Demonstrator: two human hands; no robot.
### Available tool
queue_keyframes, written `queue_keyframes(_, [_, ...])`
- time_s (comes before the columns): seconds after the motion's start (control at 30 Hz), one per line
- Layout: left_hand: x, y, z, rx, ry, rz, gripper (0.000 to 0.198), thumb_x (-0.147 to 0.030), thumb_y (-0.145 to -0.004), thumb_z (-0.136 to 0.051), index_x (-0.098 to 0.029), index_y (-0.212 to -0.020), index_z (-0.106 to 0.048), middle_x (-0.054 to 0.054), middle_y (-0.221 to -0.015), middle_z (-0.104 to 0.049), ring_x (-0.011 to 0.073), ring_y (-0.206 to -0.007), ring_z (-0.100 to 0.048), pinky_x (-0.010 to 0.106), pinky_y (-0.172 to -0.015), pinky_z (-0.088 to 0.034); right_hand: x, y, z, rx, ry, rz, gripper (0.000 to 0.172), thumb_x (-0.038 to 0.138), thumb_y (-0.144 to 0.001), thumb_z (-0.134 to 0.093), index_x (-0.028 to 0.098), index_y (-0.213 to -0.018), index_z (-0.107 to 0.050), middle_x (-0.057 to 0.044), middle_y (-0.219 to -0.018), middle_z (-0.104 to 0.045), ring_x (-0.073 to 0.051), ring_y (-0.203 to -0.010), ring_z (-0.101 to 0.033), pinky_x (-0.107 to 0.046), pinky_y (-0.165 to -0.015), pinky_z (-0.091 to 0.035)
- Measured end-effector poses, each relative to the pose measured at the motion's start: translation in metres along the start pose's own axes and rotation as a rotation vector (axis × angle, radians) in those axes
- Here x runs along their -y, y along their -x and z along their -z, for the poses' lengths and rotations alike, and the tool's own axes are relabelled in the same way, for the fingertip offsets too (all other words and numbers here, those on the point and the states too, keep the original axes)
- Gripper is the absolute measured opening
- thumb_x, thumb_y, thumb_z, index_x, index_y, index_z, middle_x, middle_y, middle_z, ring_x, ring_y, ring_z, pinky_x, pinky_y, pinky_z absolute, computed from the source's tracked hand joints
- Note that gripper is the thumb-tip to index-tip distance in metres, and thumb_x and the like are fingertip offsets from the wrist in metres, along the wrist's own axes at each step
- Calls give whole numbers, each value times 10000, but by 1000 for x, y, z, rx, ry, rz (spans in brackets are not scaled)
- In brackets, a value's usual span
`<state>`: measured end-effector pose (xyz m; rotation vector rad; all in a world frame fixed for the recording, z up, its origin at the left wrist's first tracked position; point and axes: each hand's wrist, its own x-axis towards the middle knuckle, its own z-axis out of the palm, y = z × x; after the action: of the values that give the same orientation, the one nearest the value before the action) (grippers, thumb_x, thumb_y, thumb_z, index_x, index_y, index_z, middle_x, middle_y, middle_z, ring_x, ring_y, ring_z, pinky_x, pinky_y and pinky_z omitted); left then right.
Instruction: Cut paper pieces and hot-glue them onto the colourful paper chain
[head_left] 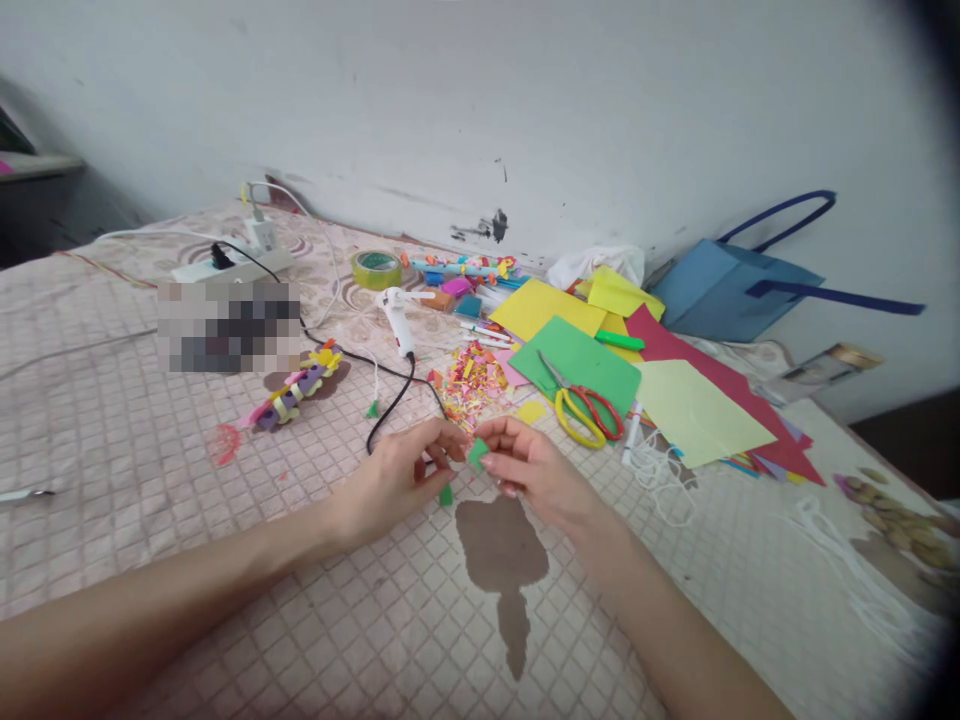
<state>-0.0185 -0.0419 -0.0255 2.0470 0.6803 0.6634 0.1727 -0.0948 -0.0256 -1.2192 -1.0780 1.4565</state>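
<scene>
My right hand (536, 470) pinches a small piece of green paper (478, 453) between thumb and fingers, above the quilted cloth. My left hand (409, 470) is curled close on the other side, its fingertips beside that piece. Whether they grip anything is too small to make out. Just below the left thumb shows a second green scrap (446, 495); I cannot tell if it lies on the cloth. Right behind my hands is a heap of pink, yellow and orange paper shreds (474, 380). Red-and-yellow-handled scissors (581, 408) rest partly on a green sheet (559, 350).
A white glue gun (397, 322) stands behind, its black cord trailing toward my hands. A decorated strip (292, 392), tape roll (377, 270) and power strip (232, 264) are leftward. Rightward are coloured sheets (701, 410), white string (664, 480) and a blue bag (735, 290) by the wall.
</scene>
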Motion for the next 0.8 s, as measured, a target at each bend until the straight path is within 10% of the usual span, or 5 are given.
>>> queue_keyframes(0.4, [1, 1, 2, 16, -25, -228, 175, -36, -806, -511, -162, -886, -602, 19, -850, -596, 101, -736, -553, 225, -660, -461, -8, 3, -14, 91, -197, -108, 213, 223, -675, -755, 175, -764, -568, 54, -654, -530, -48, -523, -466, -145, -429, -376])
queue_keyframes(0.8, [2, -2, 4, 27, 148, -24, 85, -190, -826, -569, -139, -851, -633, 45, -858, -616, 126, -756, -580, 253, -683, -475, -10, 4, -13, 26, -61, -36, 144, 283, -772, -653, 172, -801, -566, 47, -638, -552, -55, -502, -498, -170, -454, -395])
